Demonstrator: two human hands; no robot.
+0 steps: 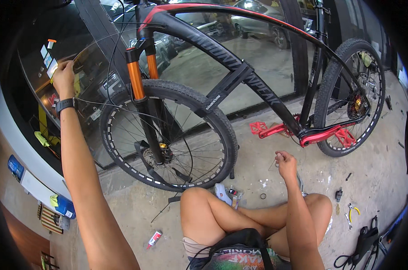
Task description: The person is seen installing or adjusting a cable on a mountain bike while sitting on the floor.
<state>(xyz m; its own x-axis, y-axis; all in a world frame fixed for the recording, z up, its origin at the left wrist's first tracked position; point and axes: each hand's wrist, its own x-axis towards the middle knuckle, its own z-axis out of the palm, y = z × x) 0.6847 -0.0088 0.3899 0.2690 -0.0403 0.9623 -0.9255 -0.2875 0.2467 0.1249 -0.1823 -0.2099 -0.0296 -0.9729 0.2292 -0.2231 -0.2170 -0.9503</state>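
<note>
A black mountain bike with red trim stands before me, its frame (208, 47) leaning along a glass front. My left hand (63, 77), arm stretched far out to the left, is closed at the fingertips. From there a thin cable (89, 47) curves toward the front of the bike. My right hand (286, 165) is raised over my crossed legs, thumb and fingers pinched on a thin wire (271, 166), only a short piece of which shows. It is nearest to the red crank (276, 130). Left of it are the orange-and-black fork (135, 78) and the front wheel (228, 130).
On the concrete floor lie a small red-and-white tube (154, 240), a black ring (263, 196), yellow-handled pliers (355, 210), a wrench (348, 220) and black straps (363, 245). Blue containers (65, 207) stand at the left. The rear wheel (323, 99) is at the right.
</note>
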